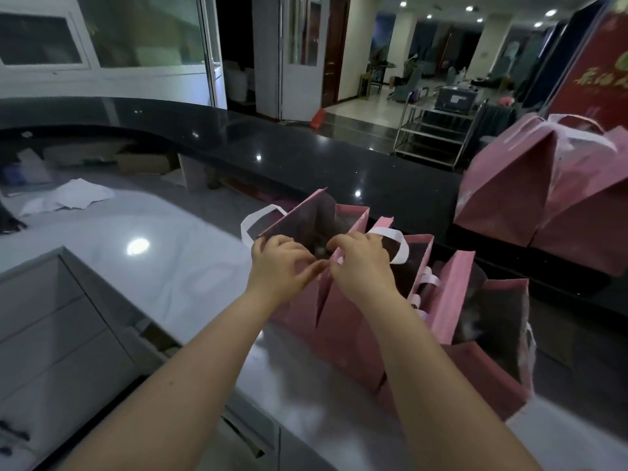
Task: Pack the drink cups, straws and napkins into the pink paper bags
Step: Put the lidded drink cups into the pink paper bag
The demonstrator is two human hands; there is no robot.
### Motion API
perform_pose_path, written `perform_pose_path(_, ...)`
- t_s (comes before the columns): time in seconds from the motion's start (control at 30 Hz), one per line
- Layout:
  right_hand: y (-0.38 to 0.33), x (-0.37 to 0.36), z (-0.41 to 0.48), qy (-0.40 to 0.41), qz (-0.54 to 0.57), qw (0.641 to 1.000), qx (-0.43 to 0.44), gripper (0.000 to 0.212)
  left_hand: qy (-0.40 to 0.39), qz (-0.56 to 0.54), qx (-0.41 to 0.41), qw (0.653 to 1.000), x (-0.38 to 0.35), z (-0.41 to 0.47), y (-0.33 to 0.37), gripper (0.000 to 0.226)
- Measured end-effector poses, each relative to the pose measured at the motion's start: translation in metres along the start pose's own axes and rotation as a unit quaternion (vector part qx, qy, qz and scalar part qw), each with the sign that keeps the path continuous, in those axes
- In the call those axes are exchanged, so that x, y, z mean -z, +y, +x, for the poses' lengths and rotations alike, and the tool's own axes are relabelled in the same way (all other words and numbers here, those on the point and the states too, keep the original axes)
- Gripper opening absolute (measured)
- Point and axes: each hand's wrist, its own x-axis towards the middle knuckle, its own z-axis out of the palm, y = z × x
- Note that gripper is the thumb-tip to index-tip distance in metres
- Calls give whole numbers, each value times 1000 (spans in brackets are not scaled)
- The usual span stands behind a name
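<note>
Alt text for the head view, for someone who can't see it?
Left hand and right hand pinch the near rim of an open pink paper bag on a grey counter. More open bags stand right of it; closed bags sit behind.

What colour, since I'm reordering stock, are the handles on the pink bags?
White handles on the pink bag; the head view shows them best.

Both bare forearms reach forward from the lower edge and converge, wrists close together and backs of the hands up. The left hand (282,263) curls its fingers and pinches the near rim of the open pink paper bag (339,334). The right hand (362,263) pinches the same rim just beside it, the two hands nearly touching.
</note>
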Motion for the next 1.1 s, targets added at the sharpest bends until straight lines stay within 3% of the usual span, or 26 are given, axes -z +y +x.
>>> perform_pose_path(0.13, -9, -15, 2, 44, -30, 998, -18, 27, 8, -28, -83, 996, -4, -4, -22, 33)
perform_pose_path(0.33, -30, -35, 13, 66, -21, 997, -25, 27, 23, -48, -61, 997, 16, 12, -63, 23)
perform_pose_path(0.53, -56, -57, 21, 51, -26, 998, -10, 31, 44, 11, -73, 996, 65, 24, -120, 15)
perform_pose_path(0.63, -71, -68, 22, 49, 27, 998, -18, 37, 40, 12, -14, 999, 90, 13, -157, 12)
perform_pose_path(0.77, -90, -88, 23, 33, 131, 988, -80, 57, 14, -70, 91, 993, 99, -13, -185, 15)
perform_pose_path(0.9, -92, -108, 32, -6, 181, 972, -148, 84, 15, -152, 115, 982, 88, -28, -197, 30)
perform_pose_path(0.97, -89, -116, 36, -1, 230, 960, -159, 90, 36, -217, 138, 966, 84, -33, -195, 41)
perform_pose_path(1.1, -79, -126, 45, 40, 302, 936, -175, 86, 63, -323, 266, 906, 81, -42, -178, 58)
